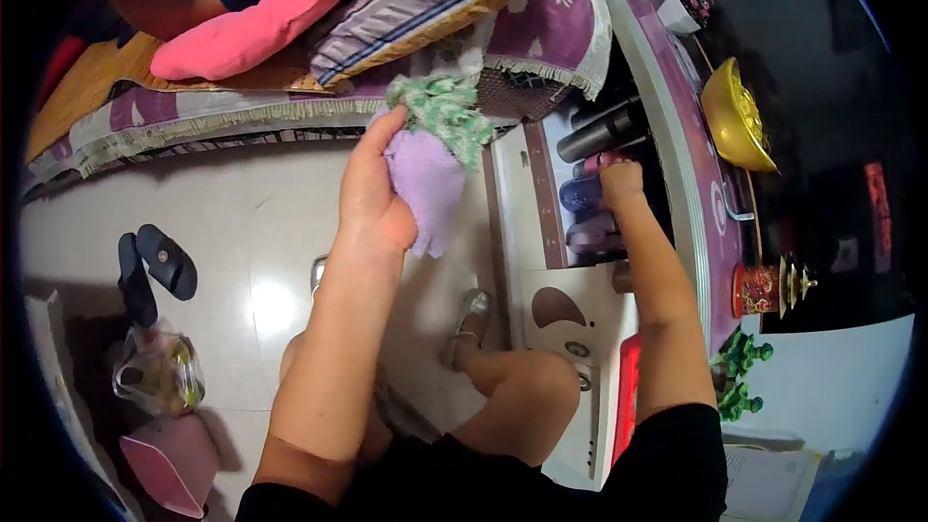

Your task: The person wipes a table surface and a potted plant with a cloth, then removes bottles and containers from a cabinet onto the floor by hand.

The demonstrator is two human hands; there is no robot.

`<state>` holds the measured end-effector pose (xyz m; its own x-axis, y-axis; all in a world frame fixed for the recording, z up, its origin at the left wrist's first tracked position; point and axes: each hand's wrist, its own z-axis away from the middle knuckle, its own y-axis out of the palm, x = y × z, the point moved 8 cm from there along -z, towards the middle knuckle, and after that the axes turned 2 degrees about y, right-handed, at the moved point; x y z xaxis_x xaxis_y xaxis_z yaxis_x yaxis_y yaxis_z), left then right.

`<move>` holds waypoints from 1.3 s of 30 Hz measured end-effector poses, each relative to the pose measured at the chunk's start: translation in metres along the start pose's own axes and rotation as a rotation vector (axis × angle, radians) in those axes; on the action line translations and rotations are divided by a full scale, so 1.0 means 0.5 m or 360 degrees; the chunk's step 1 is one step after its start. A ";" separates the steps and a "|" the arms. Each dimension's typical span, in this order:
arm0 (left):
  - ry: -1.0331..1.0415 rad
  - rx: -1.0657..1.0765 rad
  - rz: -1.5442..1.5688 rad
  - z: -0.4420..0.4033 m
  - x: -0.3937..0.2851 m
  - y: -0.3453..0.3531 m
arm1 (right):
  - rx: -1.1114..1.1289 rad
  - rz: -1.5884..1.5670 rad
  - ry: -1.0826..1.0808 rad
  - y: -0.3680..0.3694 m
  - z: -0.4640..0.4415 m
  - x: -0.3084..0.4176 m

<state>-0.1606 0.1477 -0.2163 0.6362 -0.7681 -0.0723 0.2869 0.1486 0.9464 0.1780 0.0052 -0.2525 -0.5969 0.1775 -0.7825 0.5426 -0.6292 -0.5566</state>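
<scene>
Near the frame's centre, my left fingers [390, 124] clamped the lilac cloth [425, 179] and green cloth [447, 111], neither set down; my right fingers [610, 174], grip unclear, were among the containers [580, 195].

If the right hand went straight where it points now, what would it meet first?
Beyond anything the right hand may already touch, probably the dark grey cylindrical container, though depth is unclear.

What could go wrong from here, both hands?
Knock-over: the right hand reaches in close to the blue container and dark cylinder, so either might get bumped.

Drop: the left hand holds the purple cloth and green-and-white cloth bunched together; one could slip to the floor.
</scene>
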 end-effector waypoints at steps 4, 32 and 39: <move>0.0088 0.0046 -0.0022 0.008 -0.012 0.015 | -0.0263 -0.0325 0.0131 -0.143 0.035 -0.003; -0.0224 0.0261 -0.0132 0.018 0.045 0.033 | 0.0190 -0.1139 -0.0707 -0.061 0.265 0.814; -0.0201 0.0480 -0.0708 0.043 0.081 0.065 | -0.0303 -0.4171 0.0158 -0.200 0.264 0.370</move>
<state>-0.1409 0.1079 -0.1815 0.4044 -0.7875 -0.4650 0.2787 -0.3781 0.8828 -0.0647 0.0011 -0.3048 0.1776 0.0696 0.9816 -0.6973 0.7128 0.0757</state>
